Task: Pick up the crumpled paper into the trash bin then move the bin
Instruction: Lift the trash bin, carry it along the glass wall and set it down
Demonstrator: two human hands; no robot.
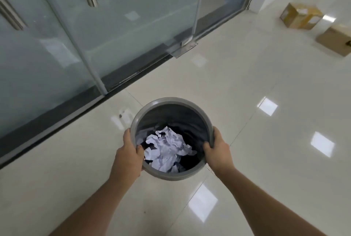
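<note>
Bin: a round grey bin (171, 100) with a dark liner, seen from straight above, near the glass door (114, 26) and its dark threshold.
Paper: crumpled white paper (167, 152) lies inside the bin on the liner, toward the near side; none shows on the floor (247, 93) in view, so the pick-up part looks done.
Left hand: the left hand (128, 152) is closed on the bin's left rim, thumb hooked inside, fingers down the outer wall.
Right hand: the right hand (218, 150) is closed on the right rim the same way, thumb inside.
Why held so: opposite grips on the rim keep the bin level and the mouth up, so the loose paper stays in while it is carried.
Contact with floor: cannot tell whether the bin rests on the tiles or is just lifted; its base is hidden under the rim.
Step in hand: moving the bin, judged from both hands on it and the paper already inside.
Surroundings: two cardboard boxes (302, 15) sit well apart at far right; glossy tiles reflect ceiling lights.
Risk: a tilt could spill the light paper; the door is close on the left.
</note>
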